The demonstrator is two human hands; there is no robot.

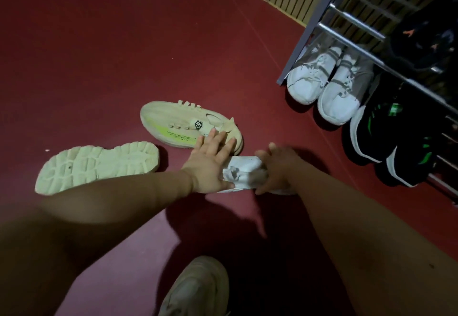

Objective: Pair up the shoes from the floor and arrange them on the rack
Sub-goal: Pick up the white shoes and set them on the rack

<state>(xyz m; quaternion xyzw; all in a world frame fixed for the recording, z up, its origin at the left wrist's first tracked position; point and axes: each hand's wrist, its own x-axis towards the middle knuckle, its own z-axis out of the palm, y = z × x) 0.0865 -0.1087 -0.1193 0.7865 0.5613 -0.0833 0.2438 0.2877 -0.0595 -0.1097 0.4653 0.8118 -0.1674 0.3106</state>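
Note:
A white shoe (244, 170) lies on the red floor in the middle. My right hand (277, 167) is closed around its right part. My left hand (210, 162) is spread with fingers apart, its palm against the shoe's left end and its fingertips reaching over a cream sneaker (181, 123) that lies upright behind. Another cream shoe (96, 165) lies sole up on the left. The metal shoe rack (352, 25) stands at the right.
Under the rack's lowest bar stand a pair of white sneakers (327, 82) and a pair of black sneakers with green marks (386, 139). A dark shoe (426, 35) sits on the shelf above. A cream shoe (198, 288) is at the bottom edge. A slatted wall is behind the rack.

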